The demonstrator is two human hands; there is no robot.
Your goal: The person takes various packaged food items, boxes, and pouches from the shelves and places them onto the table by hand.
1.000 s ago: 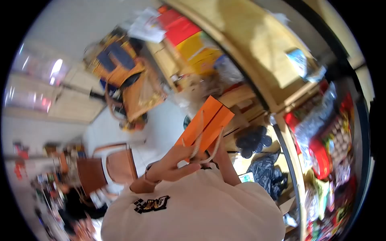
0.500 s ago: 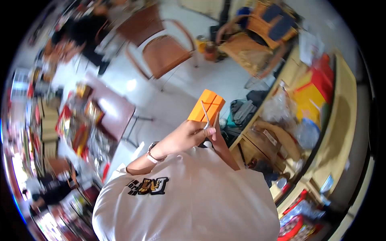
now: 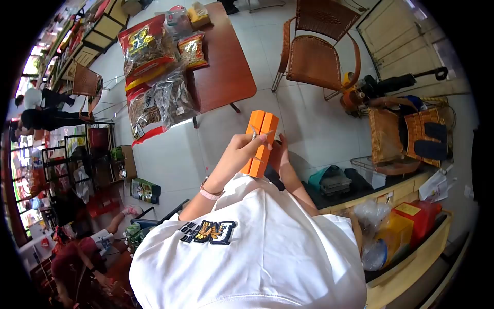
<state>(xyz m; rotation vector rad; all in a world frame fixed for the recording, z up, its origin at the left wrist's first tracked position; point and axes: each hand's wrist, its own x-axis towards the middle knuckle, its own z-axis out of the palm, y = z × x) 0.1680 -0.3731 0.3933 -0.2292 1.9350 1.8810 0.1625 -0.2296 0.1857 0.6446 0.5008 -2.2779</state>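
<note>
Tiled floor [image 3: 309, 121], orange bag [image 3: 265, 151] under the grasping left hand [image 3: 244, 148], right hand [image 3: 278, 155] beside it, grip unclear.

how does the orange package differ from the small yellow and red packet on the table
The orange package is plain; the packet is printed. The orange package is straight-edged; the packet looks soft. The orange package is in the left hand; the packet lies on the table. Both have warm colours.

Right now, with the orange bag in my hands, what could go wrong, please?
Perhaps the orange bag slips: the left hand holds it, but the right hand is partly hidden, so its support is unclear. Also, plastic packages crowd the near edge of the table; a bump might knock one down.
</note>
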